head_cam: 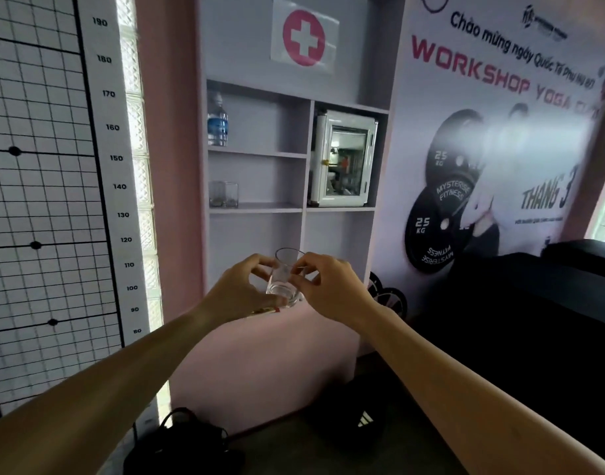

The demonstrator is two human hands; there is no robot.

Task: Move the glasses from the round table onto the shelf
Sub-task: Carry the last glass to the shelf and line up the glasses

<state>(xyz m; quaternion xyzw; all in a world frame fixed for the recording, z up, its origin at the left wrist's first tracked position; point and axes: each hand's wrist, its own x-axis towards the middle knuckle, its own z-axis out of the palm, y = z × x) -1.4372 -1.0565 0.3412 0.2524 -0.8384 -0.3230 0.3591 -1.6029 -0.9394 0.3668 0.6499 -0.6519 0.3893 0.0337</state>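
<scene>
Both my hands hold one clear drinking glass [284, 279] up in the air in front of the lilac shelf unit [256, 209]. My left hand [241, 289] curls around its left side and base. My right hand [323, 286] pinches its right side near the rim. The glass tilts slightly to the right. Two more clear glasses [223, 194] stand side by side at the left end of the middle shelf board. The round table is out of view.
A water bottle [217, 120] stands on the upper left shelf. A white glass-door cabinet [344, 159] fills the right compartment. Dark bags [345, 419] lie on the floor below, a black padded bench [520, 303] is at the right, and a height chart [54, 166] covers the left wall.
</scene>
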